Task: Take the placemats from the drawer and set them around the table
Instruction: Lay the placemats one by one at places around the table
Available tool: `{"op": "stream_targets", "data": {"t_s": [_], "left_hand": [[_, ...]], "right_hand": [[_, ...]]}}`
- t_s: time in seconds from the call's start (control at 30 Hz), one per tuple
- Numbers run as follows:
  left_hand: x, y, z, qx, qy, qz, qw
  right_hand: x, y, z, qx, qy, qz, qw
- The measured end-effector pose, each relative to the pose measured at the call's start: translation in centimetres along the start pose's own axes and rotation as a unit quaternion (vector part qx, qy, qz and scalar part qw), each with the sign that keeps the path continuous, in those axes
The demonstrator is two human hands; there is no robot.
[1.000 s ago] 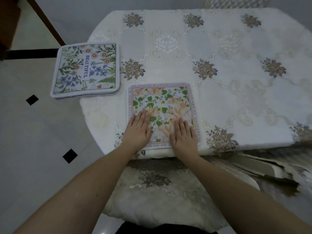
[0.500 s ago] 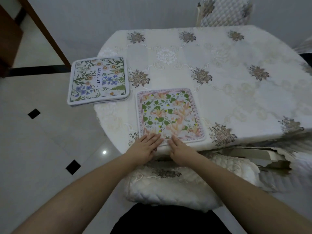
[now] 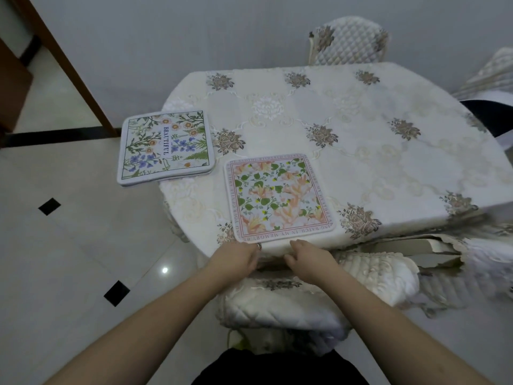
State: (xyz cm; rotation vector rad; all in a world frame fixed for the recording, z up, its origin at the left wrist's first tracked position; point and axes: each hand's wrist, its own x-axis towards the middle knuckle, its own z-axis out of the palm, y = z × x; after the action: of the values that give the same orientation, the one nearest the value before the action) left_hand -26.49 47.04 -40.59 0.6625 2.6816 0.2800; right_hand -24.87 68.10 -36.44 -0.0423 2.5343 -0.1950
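A square placemat with pink flowers and green leaves [image 3: 280, 197] lies flat at the near edge of the table [image 3: 361, 151], which wears a cream embroidered cloth. A stack of placemats with a blue-flower "BEAUTIFUL" print [image 3: 166, 148] sits at the table's left edge, partly overhanging it. My left hand [image 3: 238, 259] and my right hand [image 3: 308, 259] hover just below the table's near edge, off the pink placemat, fingers loosely curled and holding nothing.
A quilted cream chair seat [image 3: 291, 301] stands right under my hands. Another quilted chair [image 3: 348, 45] stands at the far side, and a third [image 3: 488, 76] at the far right. A wooden door frame [image 3: 63, 65] rises at the left over pale tiled floor.
Both hands slid back off the pink placemat toward me and now sit below the table edge. The view has pulled back, showing more of the table and chairs.
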Motion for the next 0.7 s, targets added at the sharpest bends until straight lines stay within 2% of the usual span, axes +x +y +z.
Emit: {"op": "stream_targets", "data": {"t_s": [0.07,0.17,0.37,0.5,0.7], "left_hand": [[-1.1,-0.5,-0.5,-0.021,0.069,-0.04,0.997],[-3.3,-1.1,-1.1,-0.018,0.132,-0.07,0.989],[-8.0,2.1,-3.3,0.026,0.234,-0.036,0.971],[-10.6,3.6,-4.7,0.012,0.248,-0.088,0.965],[-13.7,9.4,-3.6,0.103,0.21,-0.093,0.968]], "right_hand": [[-1.9,1.0,-0.3,-0.026,0.066,0.011,0.997],[-4.6,2.9,-1.1,-0.035,0.147,0.003,0.989],[-8.4,5.1,-0.2,-0.017,0.257,-0.028,0.966],[-10.7,5.7,0.5,-0.017,0.281,-0.061,0.958],[-13.7,6.8,1.5,-0.05,0.316,-0.133,0.938]]}}
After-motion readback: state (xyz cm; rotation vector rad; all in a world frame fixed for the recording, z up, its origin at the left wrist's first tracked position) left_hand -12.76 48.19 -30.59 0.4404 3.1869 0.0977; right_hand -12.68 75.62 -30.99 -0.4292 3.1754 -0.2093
